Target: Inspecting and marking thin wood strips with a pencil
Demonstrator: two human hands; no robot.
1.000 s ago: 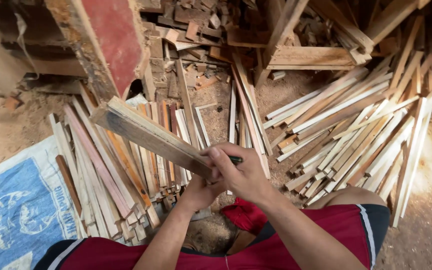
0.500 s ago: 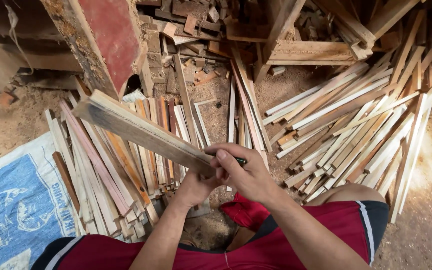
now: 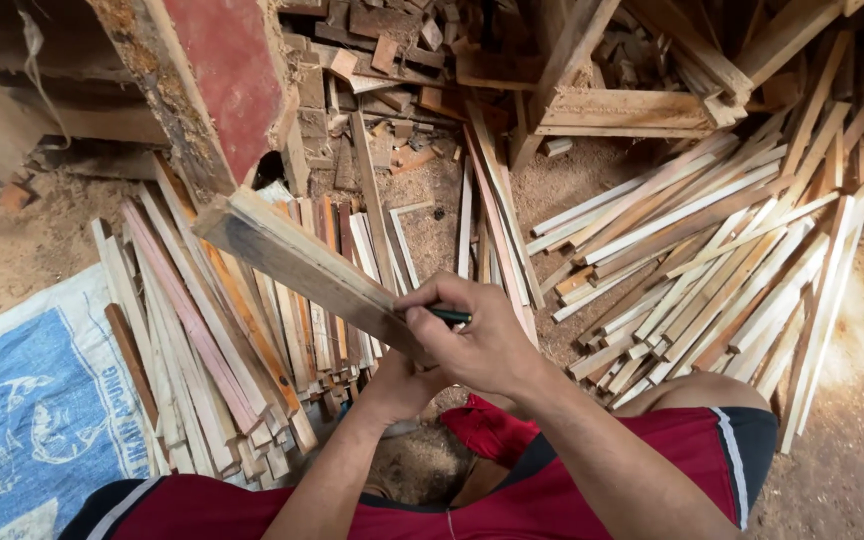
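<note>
A grey, weathered wooden slat (image 3: 292, 262) is held up slanting from upper left down to the middle of the view. My left hand (image 3: 397, 385) grips its near end from below. My right hand (image 3: 472, 338) rests on top of that end and holds a dark green pen (image 3: 449, 316), its tip against the wood. Both forearms come up from my lap, and red shorts cover my legs.
A stack of cut slats (image 3: 222, 330) lies on the sawdust floor at left beside a blue printed sack (image 3: 32, 410). A bigger fan of pale slats (image 3: 732, 260) spreads to the right. A red-faced wooden post (image 3: 217, 80) and scrap offcuts (image 3: 402, 70) stand behind.
The slat's far end has swung a little right and nearer. My right hand has shifted slightly up along the slat's near end with the pen.
</note>
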